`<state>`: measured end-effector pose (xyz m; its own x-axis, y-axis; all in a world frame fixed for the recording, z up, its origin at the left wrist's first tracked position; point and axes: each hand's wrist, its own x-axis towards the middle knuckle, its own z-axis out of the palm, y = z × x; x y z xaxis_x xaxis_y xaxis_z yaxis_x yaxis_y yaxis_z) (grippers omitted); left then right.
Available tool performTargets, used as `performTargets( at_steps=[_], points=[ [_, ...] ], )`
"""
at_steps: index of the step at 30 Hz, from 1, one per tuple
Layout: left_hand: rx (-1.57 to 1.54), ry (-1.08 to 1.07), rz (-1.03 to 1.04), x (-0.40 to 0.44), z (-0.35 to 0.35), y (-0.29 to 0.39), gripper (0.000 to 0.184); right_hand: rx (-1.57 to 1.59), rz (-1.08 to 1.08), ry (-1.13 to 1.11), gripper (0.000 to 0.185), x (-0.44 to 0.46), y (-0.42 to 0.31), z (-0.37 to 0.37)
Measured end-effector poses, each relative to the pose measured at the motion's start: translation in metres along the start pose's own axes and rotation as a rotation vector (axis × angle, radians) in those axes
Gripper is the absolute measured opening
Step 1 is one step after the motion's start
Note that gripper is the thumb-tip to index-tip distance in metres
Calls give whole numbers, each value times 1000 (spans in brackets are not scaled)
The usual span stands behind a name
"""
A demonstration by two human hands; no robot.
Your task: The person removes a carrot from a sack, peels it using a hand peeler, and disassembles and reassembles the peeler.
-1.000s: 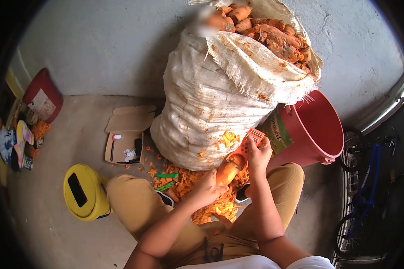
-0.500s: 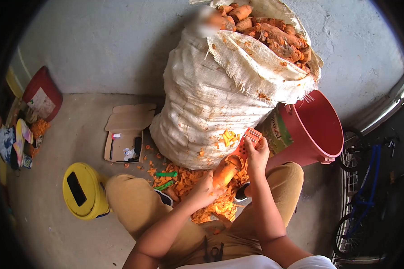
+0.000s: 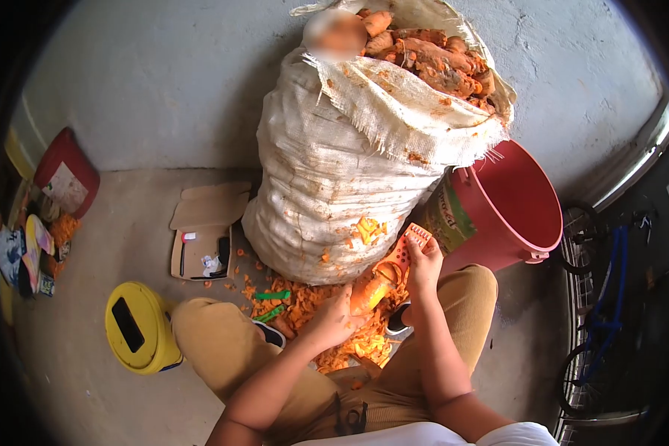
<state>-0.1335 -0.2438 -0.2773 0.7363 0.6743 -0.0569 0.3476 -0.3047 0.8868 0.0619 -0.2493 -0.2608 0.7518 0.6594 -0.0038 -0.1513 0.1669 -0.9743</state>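
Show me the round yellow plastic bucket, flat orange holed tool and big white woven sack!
Round yellow plastic bucket [image 3: 153, 331]: head view, on its lid.
Flat orange holed tool [image 3: 401, 254]: head view, on its face.
Big white woven sack [image 3: 327, 186]: head view, on its side.

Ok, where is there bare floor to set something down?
On the left, the floor between the yellow bucket, cardboard box and dark red container. On the right, a mostly bare stretch between the right knee, red tub and bicycle. It's crowded between the feet: orange peelings and green pieces lie against the sack.
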Motion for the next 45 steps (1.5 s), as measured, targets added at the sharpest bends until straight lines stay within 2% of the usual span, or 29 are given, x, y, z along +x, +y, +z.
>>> performTargets(
  at_steps=[2,6,9,12,13,16,18,21,24,27,30,31,34,36,39,45],
  points=[
    [-48,-13,-8,2,1,-4,58,-1,-19,11,16,2,2,1],
    [-107,17,-50,-1,4,-7,57,-99,10,-109,17,3,-2,3],
    [-21,54,-47,-2,4,-5,56,-89,54,-173,22,1,-7,8],
    [49,8,-29,-5,0,1,58,496,381,-253,27,-15,-23,22],
    [37,-12,-52,-5,0,0,59,482,393,-240,31,-17,-28,25],
    [-8,-69,-95,-6,0,-3,61,656,378,-434,31,-7,-17,12],
    [-51,-112,-81,-6,-1,-4,63,618,381,-325,30,-6,-15,9],
    [-132,-62,3,-5,8,-12,64,621,374,-241,30,-3,-17,8],
    [-368,-117,34,-1,9,-18,65,582,338,-217,32,-4,-16,10],
    [-218,-149,-132,-4,2,-1,66,389,248,-225,38,-12,-23,16],
    [-141,-107,-155,-4,-3,7,66,535,272,-221,50,-13,-28,17],
    [-166,-119,-142,-4,-4,6,66,593,340,-219,63,-15,-36,19],
    [-201,-124,-94,-4,2,-9,65,699,359,-182,67,-14,-36,14],
    [-169,-90,-35,-5,8,-12,63,630,366,-138,64,-12,-35,11],
    [-123,-191,-114,-6,-5,11,60,555,385,-49,62,-10,-37,12],
    [-180,-192,3,-4,1,-1,55,565,404,49,63,-3,-34,6]
  ],
)
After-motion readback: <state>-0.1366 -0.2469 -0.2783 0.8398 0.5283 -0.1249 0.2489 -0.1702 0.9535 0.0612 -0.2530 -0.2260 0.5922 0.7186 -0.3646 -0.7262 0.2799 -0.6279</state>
